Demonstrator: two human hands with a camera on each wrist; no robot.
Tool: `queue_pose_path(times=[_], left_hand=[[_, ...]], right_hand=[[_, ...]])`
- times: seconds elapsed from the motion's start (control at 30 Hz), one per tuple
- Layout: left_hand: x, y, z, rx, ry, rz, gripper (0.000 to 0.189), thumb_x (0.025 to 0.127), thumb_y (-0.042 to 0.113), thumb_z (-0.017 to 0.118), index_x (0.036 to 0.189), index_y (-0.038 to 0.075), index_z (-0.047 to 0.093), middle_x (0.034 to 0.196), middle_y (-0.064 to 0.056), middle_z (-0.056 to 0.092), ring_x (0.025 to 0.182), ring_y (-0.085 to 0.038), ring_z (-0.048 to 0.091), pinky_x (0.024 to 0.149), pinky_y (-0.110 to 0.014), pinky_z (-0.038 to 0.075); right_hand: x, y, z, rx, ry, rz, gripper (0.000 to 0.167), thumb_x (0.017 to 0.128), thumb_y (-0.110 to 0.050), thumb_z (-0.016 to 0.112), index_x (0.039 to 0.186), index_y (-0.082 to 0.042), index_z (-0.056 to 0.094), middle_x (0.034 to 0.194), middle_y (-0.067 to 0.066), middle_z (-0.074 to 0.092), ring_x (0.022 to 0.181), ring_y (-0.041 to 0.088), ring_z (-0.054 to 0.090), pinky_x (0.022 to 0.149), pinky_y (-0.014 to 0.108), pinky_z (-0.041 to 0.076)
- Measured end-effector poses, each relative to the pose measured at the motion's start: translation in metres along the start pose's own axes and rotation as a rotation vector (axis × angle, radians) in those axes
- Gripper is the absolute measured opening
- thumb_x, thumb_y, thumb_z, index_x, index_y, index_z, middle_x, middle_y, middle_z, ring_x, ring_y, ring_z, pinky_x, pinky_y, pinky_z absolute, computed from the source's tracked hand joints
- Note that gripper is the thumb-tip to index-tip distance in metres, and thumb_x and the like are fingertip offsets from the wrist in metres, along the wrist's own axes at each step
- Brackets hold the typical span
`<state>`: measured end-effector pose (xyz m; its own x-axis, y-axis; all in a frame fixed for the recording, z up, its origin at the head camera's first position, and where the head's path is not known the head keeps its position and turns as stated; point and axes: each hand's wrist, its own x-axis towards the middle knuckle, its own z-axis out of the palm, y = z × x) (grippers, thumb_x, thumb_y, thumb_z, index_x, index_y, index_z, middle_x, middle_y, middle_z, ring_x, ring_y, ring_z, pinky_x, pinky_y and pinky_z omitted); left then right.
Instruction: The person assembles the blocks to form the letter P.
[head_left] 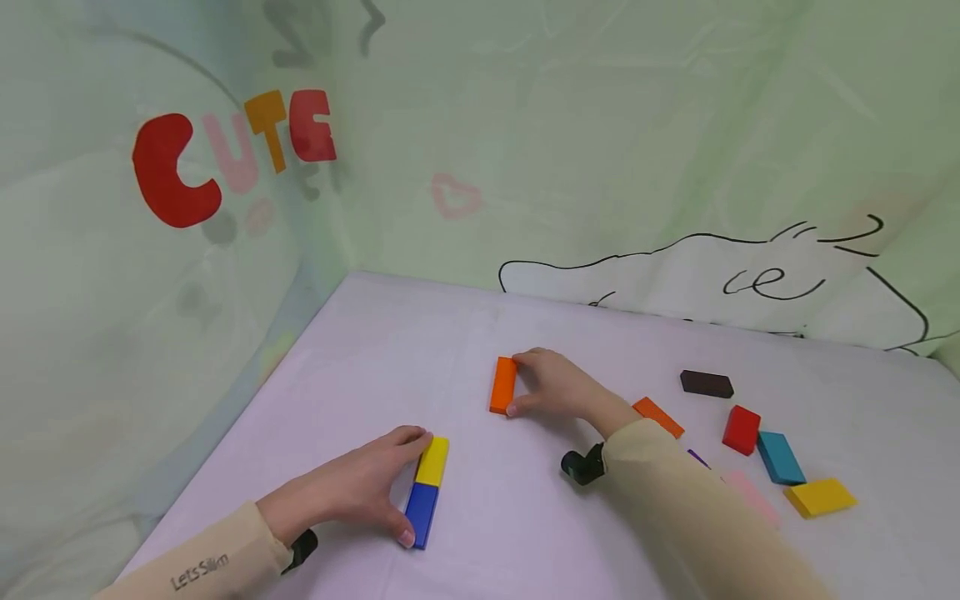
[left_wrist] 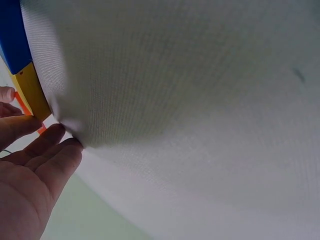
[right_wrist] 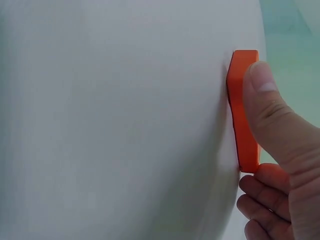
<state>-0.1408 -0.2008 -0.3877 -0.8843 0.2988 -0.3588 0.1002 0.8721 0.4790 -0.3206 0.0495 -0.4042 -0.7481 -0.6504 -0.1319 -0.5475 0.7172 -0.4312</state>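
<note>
A yellow block [head_left: 433, 461] and a blue block [head_left: 422, 515] lie end to end in a row on the left side of the table. My left hand [head_left: 367, 475] holds this row from its left side, the thumb by the blue block's near end and the forefinger at the yellow block's far end. In the left wrist view a fingertip meets the tip of the yellow block [left_wrist: 32, 92]. Farther back, my right hand [head_left: 558, 385] grips an orange block [head_left: 502, 385] lengthwise from the right. The right wrist view has the thumb against the orange block [right_wrist: 244, 117], its other fingers curled below.
To the right lie a second orange block [head_left: 660, 417], a dark brown block [head_left: 707, 383], a red block [head_left: 742, 430], a teal block [head_left: 781, 457] and a yellow block [head_left: 821, 497]. The right sleeve partly hides a pink block [head_left: 752, 498] and a purple one [head_left: 698, 457]. Fabric walls enclose the table.
</note>
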Motion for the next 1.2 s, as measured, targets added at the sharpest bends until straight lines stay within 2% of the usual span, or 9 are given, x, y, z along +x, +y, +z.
queue_pose_path(times=[0.4,0.7,1.2], left_hand=[[0.003,0.002,0.000,0.014,-0.014,-0.007,0.113,0.066,0.041,0.096,0.157,0.006,0.039,0.163,-0.014,0.035,0.144,-0.030,0.046,0.118,-0.051,0.042],[0.003,0.002,-0.001,0.016,-0.015,-0.020,0.113,0.066,0.041,0.096,0.157,0.006,0.039,0.164,-0.014,0.035,0.144,-0.030,0.046,0.117,-0.051,0.043],[0.000,0.002,-0.002,0.014,-0.010,-0.001,0.112,0.067,0.039,0.096,0.156,0.003,0.039,0.163,-0.016,0.035,0.144,-0.032,0.046,0.118,-0.051,0.041]], right_hand=[[0.010,-0.037,0.018,0.037,-0.010,-0.020,0.084,0.081,-0.036,0.088,0.145,0.002,0.052,0.146,0.020,0.057,0.138,0.036,0.051,0.120,0.050,0.040],[0.012,-0.048,0.022,0.043,-0.013,-0.047,0.077,0.085,-0.034,0.084,0.144,0.003,0.053,0.144,0.020,0.058,0.136,0.035,0.052,0.119,0.049,0.040],[0.012,-0.067,0.033,0.030,0.011,-0.061,0.075,0.082,-0.036,0.087,0.139,0.002,0.058,0.139,0.019,0.062,0.132,0.034,0.056,0.117,0.047,0.044]])
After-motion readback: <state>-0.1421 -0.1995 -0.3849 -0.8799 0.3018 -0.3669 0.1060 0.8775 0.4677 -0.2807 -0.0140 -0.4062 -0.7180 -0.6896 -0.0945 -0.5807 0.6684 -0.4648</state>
